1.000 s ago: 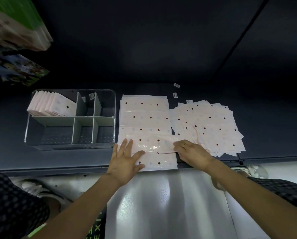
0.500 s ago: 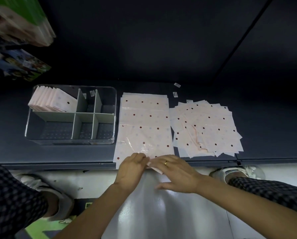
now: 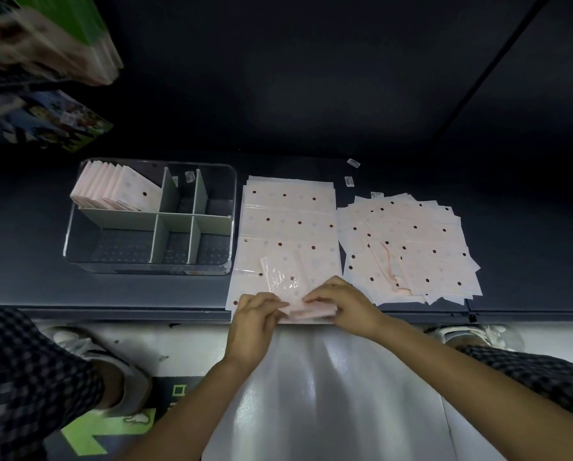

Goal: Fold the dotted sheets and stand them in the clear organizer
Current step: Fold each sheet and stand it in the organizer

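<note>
Dotted sheet (image 3: 306, 309): folded, at near desk (image 3: 112, 294) edge atop the flat stack (image 3: 288, 214), probably so the creases press firm before it goes to the clear organizer (image 3: 150, 216) at left. Left hand (image 3: 253, 322) and right hand (image 3: 345, 306): fingers curled narrow, pinching its two ends.

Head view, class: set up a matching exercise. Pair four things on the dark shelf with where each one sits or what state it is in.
Things
1. organizer
2. folded sheets
3. flat stack
4. loose pile

Places or states
A. fanned out at the right end
B. standing in the back-left compartment
C. neat, in the middle, between box and pile
D. clear, at the left end, with grey dividers

Pairs: 1-D, 2-B, 3-C, 4-A
</note>
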